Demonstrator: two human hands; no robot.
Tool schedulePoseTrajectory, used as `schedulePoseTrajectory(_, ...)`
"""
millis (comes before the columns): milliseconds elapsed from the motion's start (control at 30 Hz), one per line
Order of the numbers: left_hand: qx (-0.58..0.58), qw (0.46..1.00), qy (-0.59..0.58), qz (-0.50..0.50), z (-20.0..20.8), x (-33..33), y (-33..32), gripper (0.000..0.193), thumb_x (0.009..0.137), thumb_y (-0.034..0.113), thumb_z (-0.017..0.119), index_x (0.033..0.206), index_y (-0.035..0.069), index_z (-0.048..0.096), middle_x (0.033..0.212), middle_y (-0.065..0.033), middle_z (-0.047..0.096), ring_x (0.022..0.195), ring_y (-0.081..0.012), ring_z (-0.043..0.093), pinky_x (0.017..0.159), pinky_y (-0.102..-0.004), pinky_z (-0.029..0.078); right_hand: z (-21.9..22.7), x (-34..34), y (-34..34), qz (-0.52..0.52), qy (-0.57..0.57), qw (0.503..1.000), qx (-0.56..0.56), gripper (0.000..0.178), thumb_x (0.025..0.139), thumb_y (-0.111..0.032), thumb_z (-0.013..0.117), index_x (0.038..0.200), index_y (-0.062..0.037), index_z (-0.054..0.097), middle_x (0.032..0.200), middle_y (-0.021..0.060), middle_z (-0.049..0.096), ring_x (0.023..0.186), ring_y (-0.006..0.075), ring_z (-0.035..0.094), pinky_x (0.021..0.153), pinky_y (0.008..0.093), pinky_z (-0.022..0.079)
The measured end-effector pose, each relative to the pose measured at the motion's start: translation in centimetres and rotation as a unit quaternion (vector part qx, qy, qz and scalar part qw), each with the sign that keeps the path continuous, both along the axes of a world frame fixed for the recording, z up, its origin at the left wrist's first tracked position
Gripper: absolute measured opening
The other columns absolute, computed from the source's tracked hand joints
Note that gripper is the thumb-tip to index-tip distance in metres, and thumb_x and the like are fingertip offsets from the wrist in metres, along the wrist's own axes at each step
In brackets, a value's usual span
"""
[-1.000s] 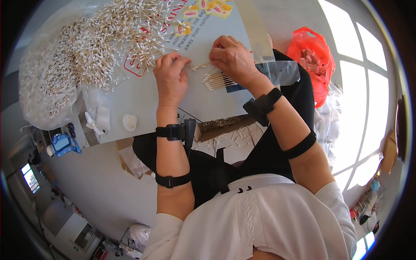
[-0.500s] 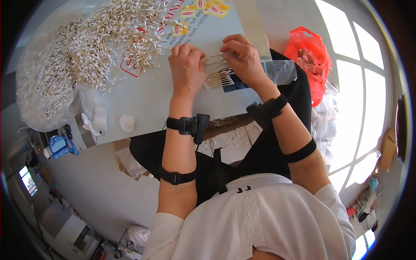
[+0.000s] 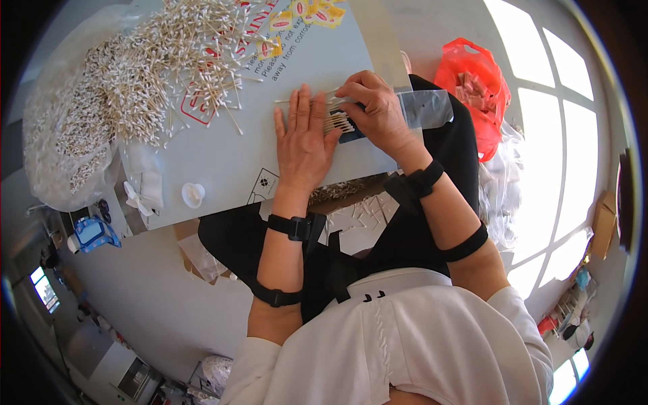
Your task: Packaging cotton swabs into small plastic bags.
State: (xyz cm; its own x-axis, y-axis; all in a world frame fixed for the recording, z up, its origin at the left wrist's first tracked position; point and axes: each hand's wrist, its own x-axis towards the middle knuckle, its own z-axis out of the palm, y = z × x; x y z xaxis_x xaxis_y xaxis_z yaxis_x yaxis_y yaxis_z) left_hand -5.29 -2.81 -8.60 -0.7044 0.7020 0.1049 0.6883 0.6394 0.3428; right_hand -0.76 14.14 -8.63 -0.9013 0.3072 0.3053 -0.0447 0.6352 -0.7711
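Observation:
My left hand (image 3: 302,147) lies flat on the grey tabletop (image 3: 223,158), its fingers stretched out and slightly apart. Its fingertips and thumb border a few loose cotton swabs. A neat row of cotton swabs (image 3: 337,123) rests between my hands, over a dark blue and clear plastic sleeve (image 3: 426,109). My right hand (image 3: 376,111) is closed, thumb and fingers bent in a pinch at the right ends of the upper swabs; the exact grip is partly hidden. To the left spreads a large heap of cotton swabs (image 3: 138,84), spilling out of a clear plastic bag (image 3: 42,145).
Small yellow packets (image 3: 324,15) lie at the table's far side. A small white cup (image 3: 193,195) stands near the front edge. Beyond the left corner is a blue pack (image 3: 96,233). A red plastic bag (image 3: 482,91) with pinkish pieces sits at the right.
My left hand has come down and turned from a closed pinch to lying flat. My right hand has moved slightly down and left, to the swabs, its fingers still bent.

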Motion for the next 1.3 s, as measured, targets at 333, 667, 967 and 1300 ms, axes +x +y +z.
schedulePoseTrajectory(333, 0.104, 0.993, 0.018, 0.055, 0.7, -5.2, -0.4, 0.027, 0.075, -0.003, 0.069, 0.100, 0.008, 0.067, 0.105, -0.0053, 0.061, 0.103, -0.0278, 0.056, 0.091, -0.0419, 0.045, -0.3, -1.9, 0.4, 0.055, -0.024, 0.993, 0.107, 0.006, 0.077, -0.007, 0.067, 0.081, -0.0075, 0.064, 0.088, 0.0068, 0.058, 0.091, 0.0291, 0.059, 0.076, 0.0396, 0.051)
schedulePoseTrajectory(667, 0.142, 0.989, -0.005, 0.042, 0.1, -6.0, -0.3, 0.009, 0.075, 0.004, 0.072, 0.082, 0.008, 0.067, 0.087, -0.0038, 0.061, 0.091, -0.0268, 0.057, 0.081, -0.0385, 0.047, -0.1, -1.7, 2.5, 0.009, -0.016, 0.999, 0.046, 0.003, 0.080, -0.003, 0.062, 0.079, -0.0046, 0.060, 0.091, 0.0103, 0.059, 0.093, 0.0327, 0.059, 0.079, 0.0409, 0.050)
schedulePoseTrajectory(967, 0.189, 0.975, -0.025, 0.113, -0.1, -4.6, -0.9, 0.020, 0.074, -0.002, 0.069, 0.091, 0.006, 0.064, 0.092, -0.0069, 0.059, 0.093, -0.0291, 0.055, 0.081, -0.0400, 0.049, -0.3, -3.4, 1.5, 0.023, -0.021, 0.992, 0.124, 0.007, 0.081, -0.008, 0.064, 0.088, -0.0067, 0.065, 0.093, 0.0098, 0.060, 0.093, 0.0318, 0.061, 0.077, 0.0407, 0.052)
schedulePoseTrajectory(1300, 0.137, 0.987, -0.021, 0.078, 0.1, -3.2, -0.2, 0.015, 0.076, -0.005, 0.067, 0.086, 0.005, 0.063, 0.090, -0.0070, 0.058, 0.092, -0.0294, 0.056, 0.076, -0.0395, 0.050, -0.5, -3.1, 1.2, 0.040, -0.044, 0.991, 0.119, 0.005, 0.078, -0.013, 0.067, 0.078, -0.0100, 0.063, 0.083, 0.0072, 0.059, 0.078, 0.0303, 0.063, 0.067, 0.0411, 0.051)
